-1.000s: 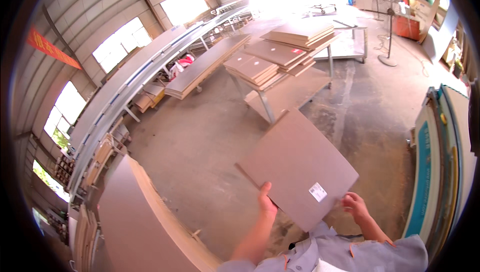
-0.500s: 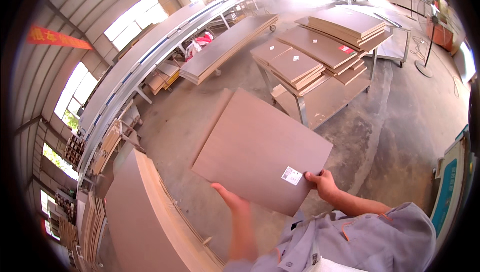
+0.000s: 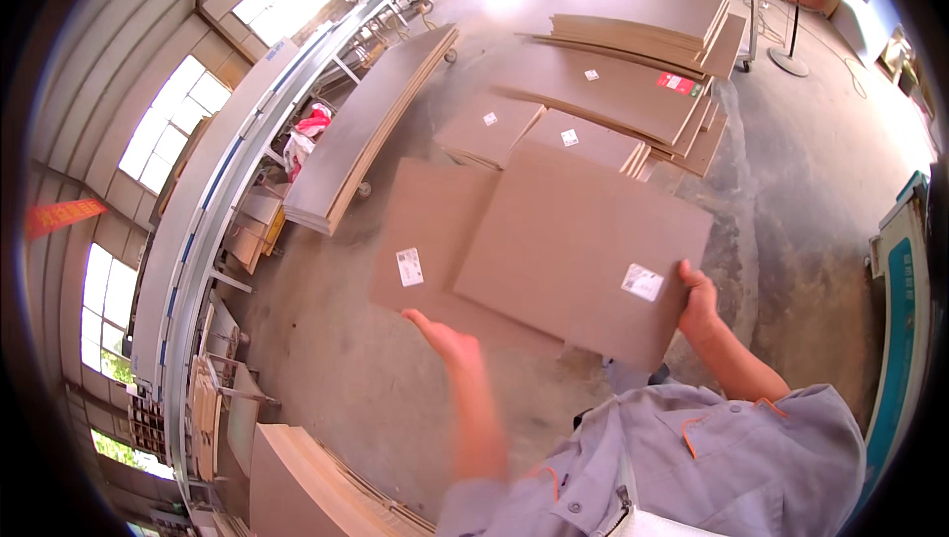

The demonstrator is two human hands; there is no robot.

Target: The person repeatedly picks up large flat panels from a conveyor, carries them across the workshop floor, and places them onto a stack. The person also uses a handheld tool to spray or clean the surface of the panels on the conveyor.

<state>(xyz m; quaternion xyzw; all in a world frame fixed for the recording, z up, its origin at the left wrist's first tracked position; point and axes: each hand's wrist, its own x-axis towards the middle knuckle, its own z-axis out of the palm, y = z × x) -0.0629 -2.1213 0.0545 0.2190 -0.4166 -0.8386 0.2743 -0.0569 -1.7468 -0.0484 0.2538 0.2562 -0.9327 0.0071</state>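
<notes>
Two flat brown wood-look panels are in my hands, overlapping and fanned apart. The upper panel [image 3: 583,240] bears a white label near its right end; my right hand [image 3: 699,302] is closed on its right edge, thumb on the face. The lower panel [image 3: 420,216] sticks out to the left from beneath, with its own white label. My left hand [image 3: 450,344] is at its near edge, thumb along the top and fingers hidden underneath. Just beyond the panels, stacks of similar labelled panels [image 3: 593,82] lie, one with a red sticker.
Left of me runs a long conveyor-like bench [image 3: 213,176]. Beside it stands a wheeled stack of long boards [image 3: 371,132]. More boards [image 3: 306,483] stand at the lower left. A pale and teal machine [image 3: 895,290] is close on my right, and a floor stand [image 3: 791,60] is farther back.
The two panels have slid apart: the upper one moved right with my right hand, exposing the lower one's label. My view has shifted, bringing the far stacks behind the held panels.
</notes>
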